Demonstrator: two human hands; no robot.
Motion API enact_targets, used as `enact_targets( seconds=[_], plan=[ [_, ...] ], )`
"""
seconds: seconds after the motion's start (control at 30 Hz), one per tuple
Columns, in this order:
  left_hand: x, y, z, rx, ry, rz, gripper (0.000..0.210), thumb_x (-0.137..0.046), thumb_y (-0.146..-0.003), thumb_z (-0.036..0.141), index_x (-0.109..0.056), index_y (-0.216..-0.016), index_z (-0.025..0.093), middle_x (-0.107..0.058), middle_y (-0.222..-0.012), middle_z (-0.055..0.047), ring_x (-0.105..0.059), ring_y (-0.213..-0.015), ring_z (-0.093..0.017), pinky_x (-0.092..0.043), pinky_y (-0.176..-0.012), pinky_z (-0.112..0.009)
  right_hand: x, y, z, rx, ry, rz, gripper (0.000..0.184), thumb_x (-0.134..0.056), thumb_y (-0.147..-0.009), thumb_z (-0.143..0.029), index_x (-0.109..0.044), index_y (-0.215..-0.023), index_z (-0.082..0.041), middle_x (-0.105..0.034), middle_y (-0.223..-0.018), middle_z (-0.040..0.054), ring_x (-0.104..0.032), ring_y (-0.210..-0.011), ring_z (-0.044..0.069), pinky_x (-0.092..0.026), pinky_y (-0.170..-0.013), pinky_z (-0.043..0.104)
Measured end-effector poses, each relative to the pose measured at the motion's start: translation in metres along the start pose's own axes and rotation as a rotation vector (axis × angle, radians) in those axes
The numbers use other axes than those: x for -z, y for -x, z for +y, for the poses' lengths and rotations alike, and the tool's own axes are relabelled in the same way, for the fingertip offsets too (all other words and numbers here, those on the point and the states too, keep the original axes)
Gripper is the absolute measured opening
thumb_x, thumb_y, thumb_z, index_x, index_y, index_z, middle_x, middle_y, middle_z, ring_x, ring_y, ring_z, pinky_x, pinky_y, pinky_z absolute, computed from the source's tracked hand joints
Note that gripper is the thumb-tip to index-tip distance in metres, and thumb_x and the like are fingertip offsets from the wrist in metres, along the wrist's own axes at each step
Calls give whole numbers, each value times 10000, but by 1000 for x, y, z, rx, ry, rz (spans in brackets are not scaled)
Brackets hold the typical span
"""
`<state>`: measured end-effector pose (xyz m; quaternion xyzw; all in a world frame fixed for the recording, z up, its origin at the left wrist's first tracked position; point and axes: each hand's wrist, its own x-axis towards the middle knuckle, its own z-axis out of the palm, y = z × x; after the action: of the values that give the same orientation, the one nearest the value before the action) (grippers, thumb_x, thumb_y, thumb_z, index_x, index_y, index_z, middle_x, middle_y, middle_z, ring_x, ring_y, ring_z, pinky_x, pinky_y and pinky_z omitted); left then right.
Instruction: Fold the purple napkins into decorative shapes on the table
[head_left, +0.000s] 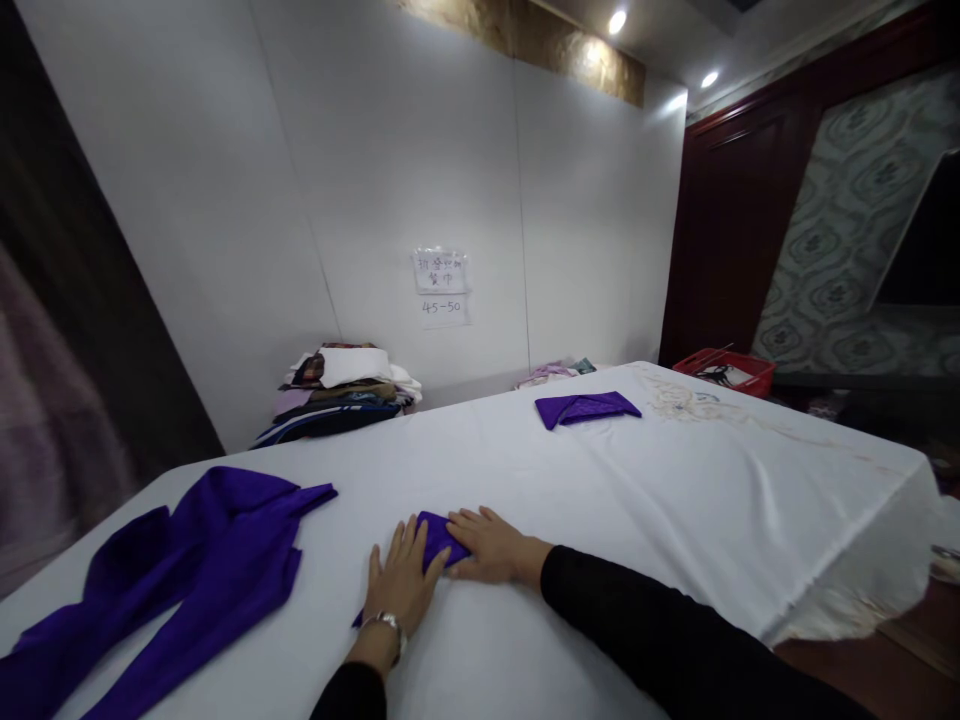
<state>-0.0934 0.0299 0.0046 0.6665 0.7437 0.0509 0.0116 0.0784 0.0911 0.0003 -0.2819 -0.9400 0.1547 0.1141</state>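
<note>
Well, purple cloth (437,540): on tabletop (517,450), under L hand (403,585) & R hand (495,550); prob. light, soft, a bit slippery.
L fingers (394,543): spread, flat.
R fingers (466,519): slightly apart, flat.
Cloth edges: prob. best hold.

Head view: close above white table (487,460), facing forward-down toward wall (405,150).

See a cloth (436,538) beneath left hand (403,582) and right hand (487,546) on the table (510,460), a loose cloth (229,550) left of them, a folded packet (589,407) farther back, rightward. Find a basket (759,380) beyond the table, back right; a sign (442,275) on the wall (360,200) behind; a clothes pile (337,395) by the far edge, perhaps behind it.
</note>
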Motion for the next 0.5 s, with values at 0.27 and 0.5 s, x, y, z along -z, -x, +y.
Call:
enact_targets(
  seconds=[0.27, 0.5],
  plan=[
    [-14, 11, -41, 128, -30, -60, 657, -211, -833, 498, -161, -1384, 144, -138, -1466, -56, -102, -1344, -223, -116, -1057, -502, -1, 0, 3, -4, -17, -33, 793, -333, -803, -650, -188, -1398, -145, -179, -1447, 131, -135, -1322, 251, -81, -1057, 446],
    [-27, 33, -98, 197, -87, 63, 493, -243, -843, 274, -315, -1330, 301, -325, -1410, 13, -216, -1318, -184, -152, -1044, -478, 1, 2, 2, 6, -27, -21, 788, -316, -807, -653, -186, -1398, -148, -181, -1448, 126, -134, -1322, 252, -91, -1055, 455]
  ],
)
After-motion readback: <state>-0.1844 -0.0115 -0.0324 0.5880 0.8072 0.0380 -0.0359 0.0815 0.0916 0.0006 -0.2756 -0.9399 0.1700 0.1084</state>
